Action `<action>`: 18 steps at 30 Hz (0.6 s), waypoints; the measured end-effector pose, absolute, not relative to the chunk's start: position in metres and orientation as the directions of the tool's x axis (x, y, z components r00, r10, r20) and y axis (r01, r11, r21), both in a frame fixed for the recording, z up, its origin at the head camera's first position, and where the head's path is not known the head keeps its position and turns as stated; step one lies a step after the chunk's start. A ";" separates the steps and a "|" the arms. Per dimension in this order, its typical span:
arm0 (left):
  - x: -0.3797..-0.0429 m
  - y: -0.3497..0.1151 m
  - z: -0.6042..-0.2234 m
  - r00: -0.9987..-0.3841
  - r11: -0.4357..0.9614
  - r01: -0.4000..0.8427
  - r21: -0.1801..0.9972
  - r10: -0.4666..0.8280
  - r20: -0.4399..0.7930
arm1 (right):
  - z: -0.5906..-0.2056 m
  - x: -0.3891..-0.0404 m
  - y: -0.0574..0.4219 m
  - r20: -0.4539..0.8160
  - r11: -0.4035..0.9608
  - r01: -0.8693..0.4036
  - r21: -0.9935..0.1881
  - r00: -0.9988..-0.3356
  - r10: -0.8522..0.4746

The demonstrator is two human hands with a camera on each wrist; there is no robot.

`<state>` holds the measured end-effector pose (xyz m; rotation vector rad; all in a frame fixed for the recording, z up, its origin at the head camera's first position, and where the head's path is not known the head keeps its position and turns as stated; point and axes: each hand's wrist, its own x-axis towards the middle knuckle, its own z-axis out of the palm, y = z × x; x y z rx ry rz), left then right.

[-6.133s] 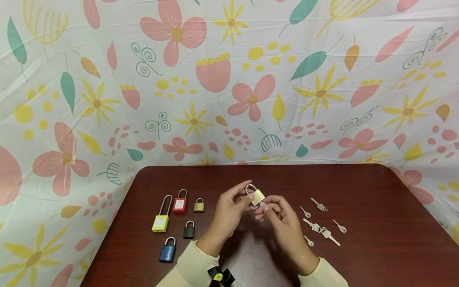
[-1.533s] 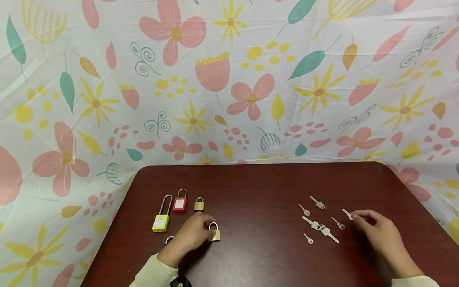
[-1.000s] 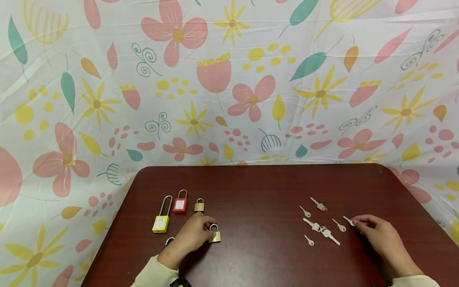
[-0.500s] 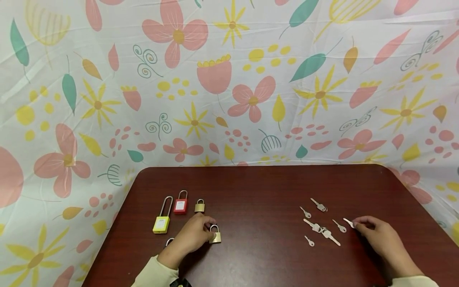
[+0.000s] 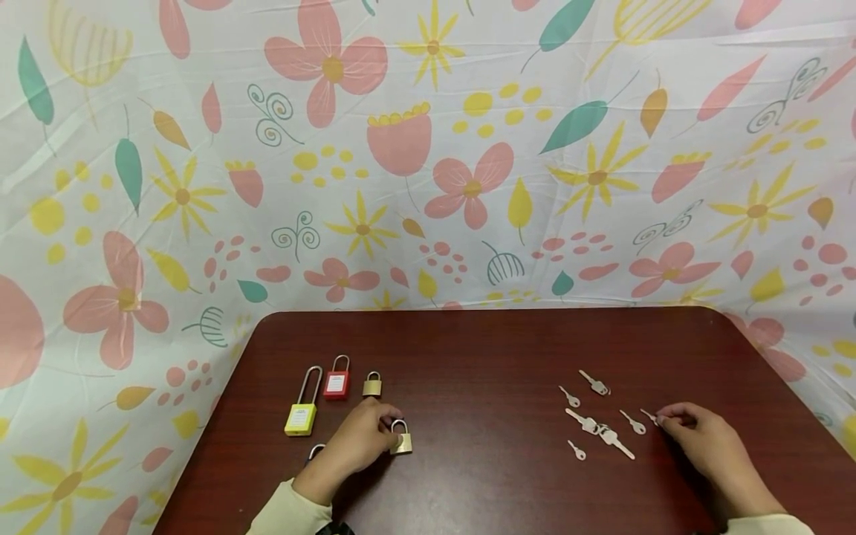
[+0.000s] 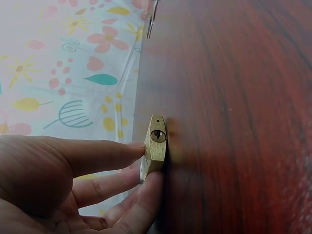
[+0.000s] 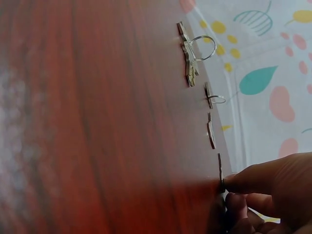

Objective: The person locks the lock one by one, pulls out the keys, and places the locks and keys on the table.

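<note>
A brass padlock, its shackle up, stands at the left of the table between the thumb and fingers of my left hand. The left wrist view shows the keyhole end of this padlock, with no key in it. Far to the right, my right hand pinches a small silver key low at the tabletop. In the right wrist view that key is seen nearly edge-on, its head at my fingertips. A loose key lies just left of the pinched one.
A yellow padlock, a red padlock and a small brass padlock lie beyond my left hand. Another shackle shows past my left wrist. Several keys, some on a ring, are spread on the brown table.
Six seconds ago both hands held the brass padlock and key together mid-table. Since then the padlock moved left and the key right. Over the last second the key sank slightly; the left hand stayed still.
</note>
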<state>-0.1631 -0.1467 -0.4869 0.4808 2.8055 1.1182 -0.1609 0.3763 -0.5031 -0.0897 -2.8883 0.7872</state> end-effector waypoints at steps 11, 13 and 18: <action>-0.163 -0.141 -0.476 -0.949 0.655 0.308 0.690 0.264 0.173 | -0.478 -0.155 0.349 0.220 0.865 -0.089 -0.494 -0.975 0.025; -0.165 -0.139 -0.469 -0.942 0.629 0.336 0.701 0.238 0.239 | -0.470 -0.155 0.335 0.256 0.858 -0.134 -0.495 -0.967 -0.003; -0.178 -0.139 -0.453 -0.892 0.694 0.416 0.588 0.187 0.411 | -0.454 -0.160 0.295 0.407 0.816 -0.291 -0.499 -0.910 -0.075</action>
